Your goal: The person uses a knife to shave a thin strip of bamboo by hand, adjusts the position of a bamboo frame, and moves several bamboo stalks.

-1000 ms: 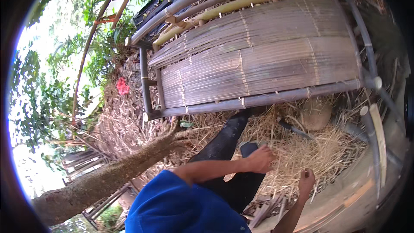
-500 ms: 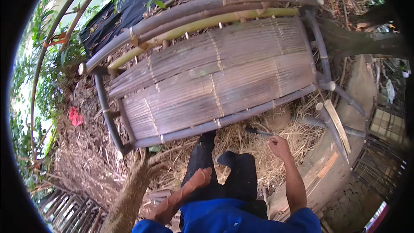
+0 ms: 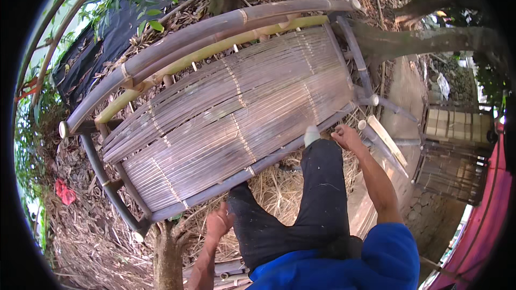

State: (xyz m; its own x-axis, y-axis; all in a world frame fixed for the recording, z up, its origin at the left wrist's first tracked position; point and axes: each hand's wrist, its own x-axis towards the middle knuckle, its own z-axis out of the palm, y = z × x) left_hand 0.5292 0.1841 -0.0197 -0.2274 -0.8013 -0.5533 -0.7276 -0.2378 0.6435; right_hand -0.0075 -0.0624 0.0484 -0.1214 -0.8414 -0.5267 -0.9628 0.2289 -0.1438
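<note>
A long bamboo bench (image 3: pixel 204 123) with a slatted seat stands in front of me, its dark front rail nearest my legs. My left hand (image 3: pixel 219 221) hangs beside my left knee, fingers loosely apart, with nothing in it. Near the front rail's right part, my right hand (image 3: pixel 346 137) has curled fingers, and no thing shows in it. My right foot (image 3: pixel 312 135), in grey, is raised and overlaps that rail in the picture. Under the rail, a dark narrow object (image 3: pixel 289 168) lies on straw, mostly hidden by my leg.
Split bamboo pieces (image 3: pixel 386 142) lean at the bench's right end. A tree trunk (image 3: pixel 167 252) rises by the left front. Straw (image 3: pixel 277 196) covers ground between my legs. A thick branch (image 3: pixel 424 42) crosses at far right, and a red scrap (image 3: pixel 65 191) lies left.
My right leg has swung up and forward toward the front rail. My right hand has moved up near it; my left hand has dropped outward, its fingers loosening. The view has shifted right.
</note>
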